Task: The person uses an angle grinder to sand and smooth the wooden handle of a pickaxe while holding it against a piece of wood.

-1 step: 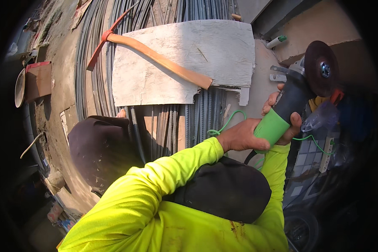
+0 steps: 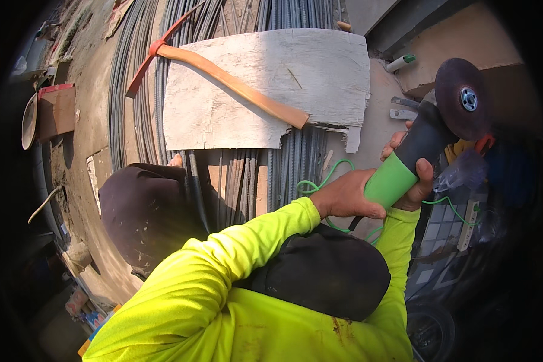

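Both my hands hold an angle grinder [image 2: 393,180] with a green rear grip and a dark body, raised at the right. My left hand [image 2: 344,194] wraps the rear end of the green grip, near the black cord. My right hand [image 2: 417,192] clasps the grip from its far side, fingertips showing on both sides of the body. The grinder's dark round disc [image 2: 449,96] points up and away from me, apart from any surface. Left of it, a pickaxe [image 2: 235,83] with a red head and wooden handle lies across a pale plywood board [image 2: 329,66].
Long rebar rods [image 2: 296,166] run beneath the board. A green cord [image 2: 312,183] loops behind my left hand. At the right stand a white power strip [image 2: 466,232] and a clear plastic bag [image 2: 464,171]. A brown box [image 2: 57,113] sits at the far left.
The grinder and my right hand have shifted very slightly right. My grip looks the same.
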`<control>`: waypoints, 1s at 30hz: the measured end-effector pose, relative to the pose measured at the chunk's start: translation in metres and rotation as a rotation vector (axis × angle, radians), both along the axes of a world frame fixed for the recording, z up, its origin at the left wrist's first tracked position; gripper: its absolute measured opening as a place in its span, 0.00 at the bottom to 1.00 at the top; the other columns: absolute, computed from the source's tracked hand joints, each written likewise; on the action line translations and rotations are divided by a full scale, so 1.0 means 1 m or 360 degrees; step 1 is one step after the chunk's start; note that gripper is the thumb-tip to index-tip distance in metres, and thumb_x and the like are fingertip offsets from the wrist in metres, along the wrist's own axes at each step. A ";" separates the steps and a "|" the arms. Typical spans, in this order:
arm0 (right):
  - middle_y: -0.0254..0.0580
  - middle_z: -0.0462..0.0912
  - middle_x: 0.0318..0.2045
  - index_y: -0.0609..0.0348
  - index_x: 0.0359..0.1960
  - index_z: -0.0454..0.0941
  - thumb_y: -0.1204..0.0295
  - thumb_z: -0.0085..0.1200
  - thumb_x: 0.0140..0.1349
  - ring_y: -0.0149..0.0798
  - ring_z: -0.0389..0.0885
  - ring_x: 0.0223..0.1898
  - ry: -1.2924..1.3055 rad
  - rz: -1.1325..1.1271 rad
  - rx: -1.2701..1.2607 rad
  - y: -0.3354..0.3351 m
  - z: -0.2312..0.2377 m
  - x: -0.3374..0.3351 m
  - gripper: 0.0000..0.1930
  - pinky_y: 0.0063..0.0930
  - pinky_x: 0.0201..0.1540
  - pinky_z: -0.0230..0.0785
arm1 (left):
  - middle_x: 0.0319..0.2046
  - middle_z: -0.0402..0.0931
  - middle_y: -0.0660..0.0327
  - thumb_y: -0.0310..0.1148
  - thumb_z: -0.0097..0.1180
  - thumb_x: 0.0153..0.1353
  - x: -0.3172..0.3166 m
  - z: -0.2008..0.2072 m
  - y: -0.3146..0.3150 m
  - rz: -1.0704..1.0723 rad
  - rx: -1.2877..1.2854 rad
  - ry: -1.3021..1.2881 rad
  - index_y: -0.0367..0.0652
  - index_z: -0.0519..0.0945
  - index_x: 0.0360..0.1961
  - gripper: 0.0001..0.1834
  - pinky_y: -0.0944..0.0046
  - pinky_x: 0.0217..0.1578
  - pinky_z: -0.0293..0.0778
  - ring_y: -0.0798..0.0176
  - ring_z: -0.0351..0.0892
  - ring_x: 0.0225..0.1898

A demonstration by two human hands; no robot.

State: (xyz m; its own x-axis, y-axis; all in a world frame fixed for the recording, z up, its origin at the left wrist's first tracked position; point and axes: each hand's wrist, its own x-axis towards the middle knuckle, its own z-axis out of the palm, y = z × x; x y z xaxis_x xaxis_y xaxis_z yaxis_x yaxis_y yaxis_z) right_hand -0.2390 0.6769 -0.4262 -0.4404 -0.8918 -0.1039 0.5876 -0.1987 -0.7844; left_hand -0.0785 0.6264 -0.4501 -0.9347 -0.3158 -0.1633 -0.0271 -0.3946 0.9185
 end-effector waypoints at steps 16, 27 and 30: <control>0.49 0.82 0.36 0.67 0.50 0.73 0.70 0.61 0.54 0.39 0.84 0.33 0.0516 -0.0089 0.0349 -0.027 0.008 0.019 0.23 0.32 0.41 0.80 | 0.37 0.83 0.46 0.31 0.66 0.57 0.020 -0.025 0.012 0.0515 -0.0722 -0.0426 0.35 0.74 0.52 0.23 0.50 0.42 0.77 0.41 0.84 0.40; 0.39 0.81 0.43 0.65 0.55 0.72 0.72 0.68 0.51 0.32 0.79 0.42 0.1356 0.0422 0.0784 -0.003 -0.014 0.002 0.29 0.27 0.49 0.73 | 0.70 0.54 0.39 0.57 0.64 0.58 0.075 -0.114 -0.215 0.1799 -0.1114 -0.2184 0.31 0.53 0.72 0.54 0.39 0.68 0.53 0.41 0.53 0.72; 0.44 0.82 0.41 0.67 0.55 0.71 0.72 0.69 0.48 0.34 0.81 0.41 0.1611 0.0587 0.0892 -0.010 -0.021 0.006 0.31 0.30 0.49 0.74 | 0.77 0.35 0.35 0.61 0.55 0.65 0.080 -0.159 -0.219 0.1315 -0.1202 -0.2238 0.34 0.37 0.78 0.58 0.27 0.70 0.35 0.38 0.32 0.79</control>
State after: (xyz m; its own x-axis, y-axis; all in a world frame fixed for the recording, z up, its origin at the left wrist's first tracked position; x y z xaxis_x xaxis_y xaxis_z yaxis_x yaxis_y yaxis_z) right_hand -0.2329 0.6671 -0.4473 -0.2748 -0.9224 -0.2714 -0.3913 0.3651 -0.8448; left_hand 0.0019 0.4075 -0.6094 0.1854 -0.9557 -0.2287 -0.8994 -0.2588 0.3522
